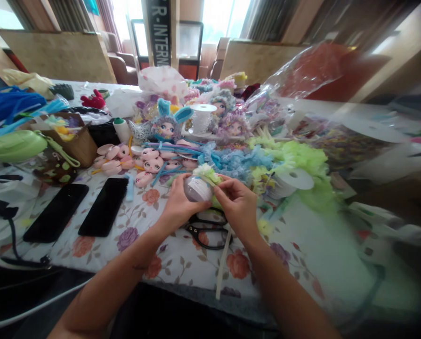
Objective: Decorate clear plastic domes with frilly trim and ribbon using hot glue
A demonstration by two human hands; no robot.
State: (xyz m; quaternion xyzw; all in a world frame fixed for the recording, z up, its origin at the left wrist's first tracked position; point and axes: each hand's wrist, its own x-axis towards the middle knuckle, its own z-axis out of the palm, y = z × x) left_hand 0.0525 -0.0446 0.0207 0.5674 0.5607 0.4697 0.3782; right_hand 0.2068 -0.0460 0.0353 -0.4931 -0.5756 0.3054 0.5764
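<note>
A clear round ball (197, 189) with a pale band and a white and yellow-green ruffle (207, 174) on top is held near the middle of the table. My left hand (179, 201) wraps round its left side and underside. On the right, my right hand (237, 200) pinches the end of the ruffle or a ribbon against the ball, fingers pressed together. A cream ribbon strip (223, 266) hangs down below the right hand. Black-handled scissors (207, 237) lie on the flowered cloth just under both hands, partly covered by them.
Two black phones (56, 213) lie at the left. Doll faces (153, 164), blue netting (228, 160) and green netting (302, 157) lie beyond my hands, with a white spool (295, 181) at the right. Finished doll heads (167, 128) and plastic bags stand further back.
</note>
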